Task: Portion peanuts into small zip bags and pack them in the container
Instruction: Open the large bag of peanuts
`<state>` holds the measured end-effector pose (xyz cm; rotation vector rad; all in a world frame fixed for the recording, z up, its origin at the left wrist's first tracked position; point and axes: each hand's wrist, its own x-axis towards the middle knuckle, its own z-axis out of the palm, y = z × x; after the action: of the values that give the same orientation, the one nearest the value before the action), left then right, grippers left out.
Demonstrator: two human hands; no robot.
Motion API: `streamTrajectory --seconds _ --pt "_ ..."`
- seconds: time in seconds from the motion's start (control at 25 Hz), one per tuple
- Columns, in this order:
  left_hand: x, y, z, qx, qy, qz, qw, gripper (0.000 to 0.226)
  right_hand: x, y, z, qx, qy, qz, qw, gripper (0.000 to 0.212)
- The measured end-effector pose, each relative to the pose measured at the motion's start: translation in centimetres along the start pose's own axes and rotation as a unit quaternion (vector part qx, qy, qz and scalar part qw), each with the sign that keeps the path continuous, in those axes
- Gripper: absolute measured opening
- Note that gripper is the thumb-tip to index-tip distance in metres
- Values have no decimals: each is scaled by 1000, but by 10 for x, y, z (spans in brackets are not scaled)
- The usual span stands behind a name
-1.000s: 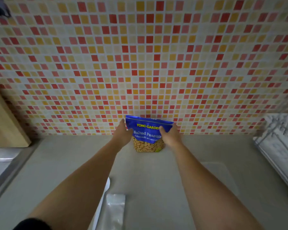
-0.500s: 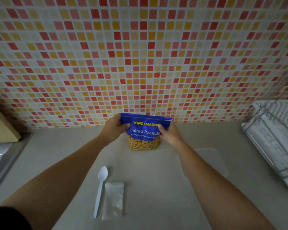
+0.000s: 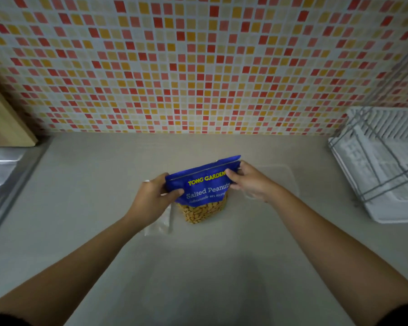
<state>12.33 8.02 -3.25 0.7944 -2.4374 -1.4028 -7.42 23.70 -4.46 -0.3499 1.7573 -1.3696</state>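
Left hand (image 3: 151,201) pinches the top left corner of a blue peanut bag (image 3: 205,191), thumb across the front and fingers curled behind. Right hand (image 3: 250,182) pinches the top right corner in the same way. Between them the bag is held upright over the middle of a grey counter (image 3: 198,267), tilted so its right corner sits higher, well forward of the tiled wall (image 3: 198,67).

The top edge shows no opening. A hard pull apart could split it suddenly, and with the bag tilted, peanuts would scatter over the counter.

The bag is glossy blue above, lettered "Tong Garden Salted Peanuts" in yellow and white. A clear lower window shows closely packed pale golden nuts.

A small clear zip bag (image 3: 160,222) lies flat, partly under the left wrist. A faint clear outline behind the right hand may be the container (image 3: 290,172), though it is too faint to be sure. A white dish rack (image 3: 382,165) stands at the far right.
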Motion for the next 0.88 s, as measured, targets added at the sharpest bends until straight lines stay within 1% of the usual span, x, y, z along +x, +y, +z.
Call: streamTrajectory --seconds 0.12,0.2,0.24,0.28,0.32,0.36,0.4,0.44,0.48,0.52,0.56,0.6,0.64,0.72,0.76,0.88 --pt "-24 3 14 23 30 -6 999 13 -6 3 -1 7 -16 -2 1000 21" --pt "-35 7 23 68 42 2 997 30 -8 2 -1 -5 -12 -11 1000 28" --pt "-40 7 27 92 33 15 995 36 -8 3 -1 -52 2 -22 998 35" --pt "-45 11 30 110 18 31 993 37 -10 4 0 -114 20 -36 993 41" --pt "-48 15 29 105 4 41 994 32 -11 6 1 -176 49 -57 982 45" --pt "-50 21 28 66 -1 43 997 22 -14 5 2 -225 88 -86 967 48" --pt "-47 26 26 1 4 30 1000 17 -18 3 3 -251 133 -122 951 45" --pt "-42 31 25 -66 10 1 998 26 -23 0 5 -261 168 -156 938 39" --pt "-34 34 23 -130 8 -46 990 36 -27 -4 9 -266 178 -171 932 33" --pt "-24 37 22 -177 -10 -97 979 41 -30 -9 12 -272 164 -159 935 36" --pt "-16 41 22 -207 -44 -143 967 42 -31 -13 16 -268 134 -126 946 45" --pt "-10 42 22 -223 -80 -169 957 41 -32 -18 20 -247 99 -83 960 51" --pt "-7 44 23 -243 -110 -180 947 39 -32 -22 23 -217 70 -42 973 50" --pt "-5 48 25 -279 -142 -180 933 33 -33 -27 25 -145 25 11 989 38" --pt "-5 49 25 -290 -146 -178 929 29 -34 -27 25 -115 5 22 993 33" --pt "-3 50 26 -310 -154 -178 921 22 -34 -22 19 -73 -32 19 997 25"
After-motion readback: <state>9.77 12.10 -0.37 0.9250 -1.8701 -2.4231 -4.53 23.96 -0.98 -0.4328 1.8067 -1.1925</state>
